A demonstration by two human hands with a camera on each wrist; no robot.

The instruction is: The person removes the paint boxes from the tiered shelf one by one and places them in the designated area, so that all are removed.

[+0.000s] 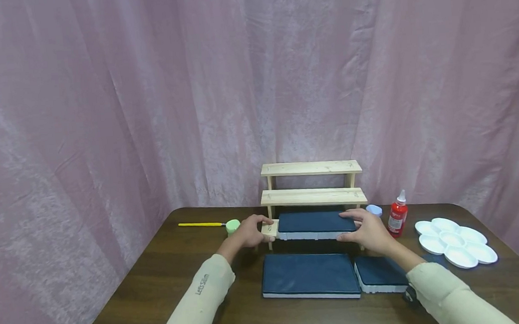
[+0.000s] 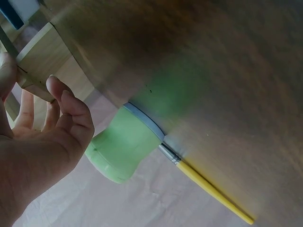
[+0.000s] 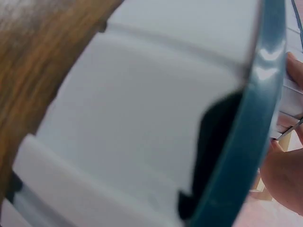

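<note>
A three-step wooden shelf [image 1: 313,196] stands at the back of the table. On its lowest step lies a flat white box with a dark blue lid [image 1: 315,222], set toward the right so the step's left end stays bare. My left hand [image 1: 249,231] grips that bare end, thumb on one side of the board [image 2: 57,61] and fingers on the other in the left wrist view. At the box's right end my right hand [image 1: 367,230] holds it between thumb and fingers. The right wrist view shows only part of this hand [image 3: 284,177], at the right edge.
In front of the shelf lie a larger dark-lidded box [image 1: 310,275] and a smaller one [image 1: 380,272]. A green jar [image 1: 233,226] and yellow paintbrush [image 1: 200,224] are at left. At right are a blue-lidded jar [image 1: 374,210], a red bottle [image 1: 397,216] and a white flower-shaped palette [image 1: 453,239].
</note>
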